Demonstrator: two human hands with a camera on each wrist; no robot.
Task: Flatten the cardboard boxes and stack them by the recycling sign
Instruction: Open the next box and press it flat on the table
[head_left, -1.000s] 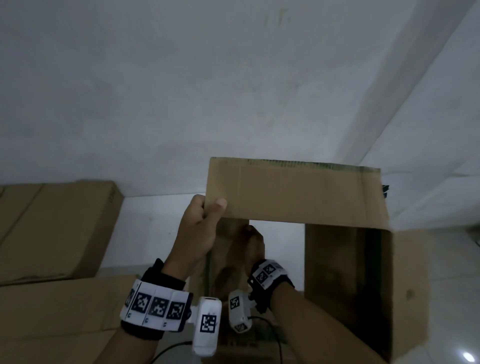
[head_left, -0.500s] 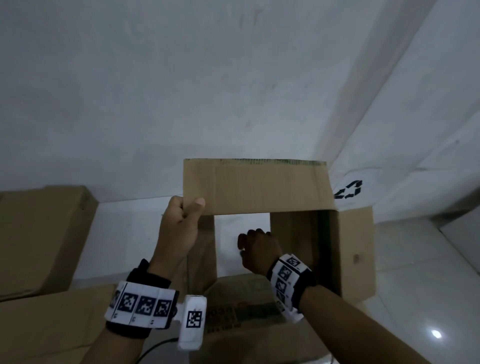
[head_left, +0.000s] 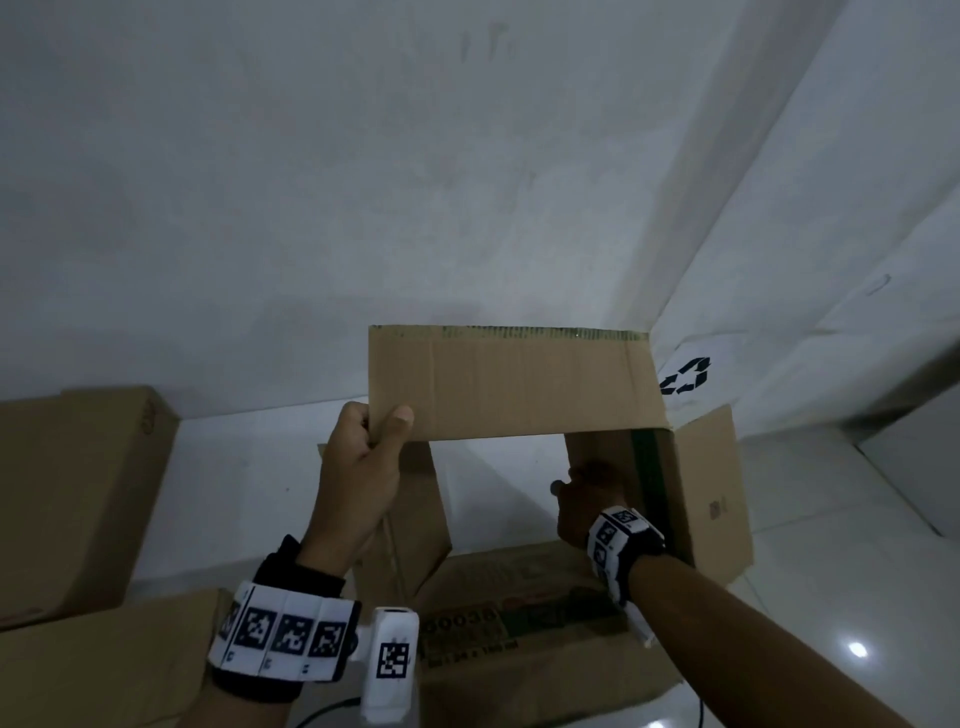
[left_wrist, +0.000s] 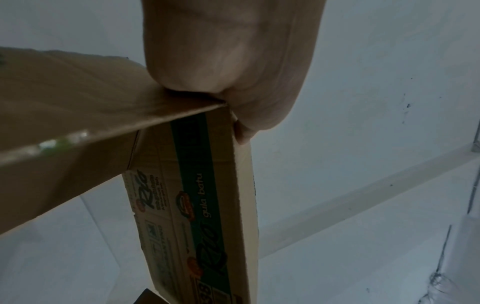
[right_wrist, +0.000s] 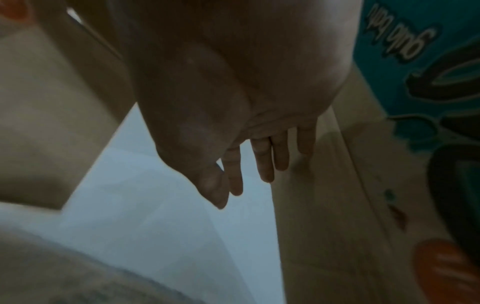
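My left hand (head_left: 358, 483) pinched the box (head_left: 514, 384) flap's corner; my right hand (head_left: 587, 499), fingers straight, pressed its inner wall. The box stood open on the floor (head_left: 249, 483), near the recycling sign (head_left: 685, 375).

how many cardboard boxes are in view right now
3: the open box held up in both hands, a closed box at far left, and a flat one at lower left. More may sit out of frame.
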